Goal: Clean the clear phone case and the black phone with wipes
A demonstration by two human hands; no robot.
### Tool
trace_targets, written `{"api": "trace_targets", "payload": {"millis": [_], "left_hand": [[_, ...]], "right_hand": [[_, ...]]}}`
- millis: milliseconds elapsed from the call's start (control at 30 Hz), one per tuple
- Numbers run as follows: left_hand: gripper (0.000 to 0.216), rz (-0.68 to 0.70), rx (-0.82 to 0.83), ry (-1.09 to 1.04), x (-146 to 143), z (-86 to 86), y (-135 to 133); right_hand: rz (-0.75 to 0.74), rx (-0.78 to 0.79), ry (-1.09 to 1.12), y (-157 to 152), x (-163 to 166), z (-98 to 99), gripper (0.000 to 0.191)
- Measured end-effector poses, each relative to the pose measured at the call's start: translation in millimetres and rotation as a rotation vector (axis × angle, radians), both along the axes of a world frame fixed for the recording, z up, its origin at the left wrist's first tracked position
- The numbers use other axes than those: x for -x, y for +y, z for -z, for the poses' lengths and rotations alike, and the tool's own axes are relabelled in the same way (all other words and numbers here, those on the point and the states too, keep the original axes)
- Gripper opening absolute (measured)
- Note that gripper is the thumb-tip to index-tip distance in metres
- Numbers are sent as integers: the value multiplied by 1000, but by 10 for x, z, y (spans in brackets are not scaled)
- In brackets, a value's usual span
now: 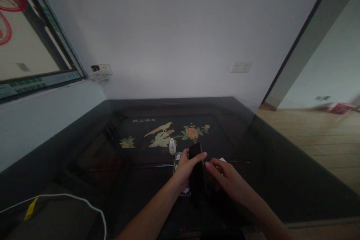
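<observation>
My left hand (185,168) is closed around a dark smartphone (196,150), which it holds tilted up on edge above the black table. My right hand (227,178) is just right of the phone's edge, thumb and index finger pinched together. Whatever is between those fingertips, if anything, is too small to make out. Under my left hand lies a clear phone case with a black-and-white pattern (186,191), mostly covered. A small white-capped bottle (172,147) stands upright just beyond it. Part of a white piece (223,159) shows behind my right hand.
The glossy black table (84,142) carries an inlaid bird-and-flower picture (165,135) and meets a white wall (168,37). A white cable (64,195) with a yellow tag (30,208) loops at the lower left. Wall sockets (241,67) sit above the table.
</observation>
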State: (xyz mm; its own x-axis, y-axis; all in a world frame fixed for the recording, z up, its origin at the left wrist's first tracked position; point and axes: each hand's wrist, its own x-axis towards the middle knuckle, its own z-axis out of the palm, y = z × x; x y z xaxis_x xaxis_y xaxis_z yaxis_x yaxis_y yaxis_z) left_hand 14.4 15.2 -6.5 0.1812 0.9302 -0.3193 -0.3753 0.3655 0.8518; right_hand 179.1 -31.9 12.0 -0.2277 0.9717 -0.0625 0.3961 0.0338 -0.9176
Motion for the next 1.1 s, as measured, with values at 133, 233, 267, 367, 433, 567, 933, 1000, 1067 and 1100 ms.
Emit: {"api": "trace_targets", "payload": {"millis": [133, 233, 267, 367, 433, 567, 933, 1000, 1067, 1100], "left_hand": [[60, -21, -4, -22, -4, -46, -8], [57, -35, -18, -58, -9, -5, 20], [55, -42, -24, -72, -10, 26, 37], [46, -57, -24, -91, -5, 134, 94], [42, -55, -28, -75, 1, 185, 122], [42, -35, -107, 29, 11, 217, 135], [40, 239, -398, 367, 141, 177, 157], [39, 273, -429, 572, 208, 139, 176], [40, 254, -477, 779, 270, 92, 191], [42, 239, -499, 868, 299, 63, 196]], "right_hand": [[-214, 234, 68, 266, 21, -105, 54], [-288, 300, 80, 458, -15, -126, 60], [-316, 311, 65, 510, -29, -124, 59], [-361, 319, 49, 619, -67, -74, 55], [-338, 314, 83, 660, -88, -2, 53], [-271, 280, 192, 707, -142, 167, 51], [-127, 398, 328, 778, -356, 343, 49], [-95, 392, 341, 781, -367, 354, 49], [-79, 380, 354, 783, -369, 355, 49], [-77, 373, 361, 784, -368, 352, 48]]}}
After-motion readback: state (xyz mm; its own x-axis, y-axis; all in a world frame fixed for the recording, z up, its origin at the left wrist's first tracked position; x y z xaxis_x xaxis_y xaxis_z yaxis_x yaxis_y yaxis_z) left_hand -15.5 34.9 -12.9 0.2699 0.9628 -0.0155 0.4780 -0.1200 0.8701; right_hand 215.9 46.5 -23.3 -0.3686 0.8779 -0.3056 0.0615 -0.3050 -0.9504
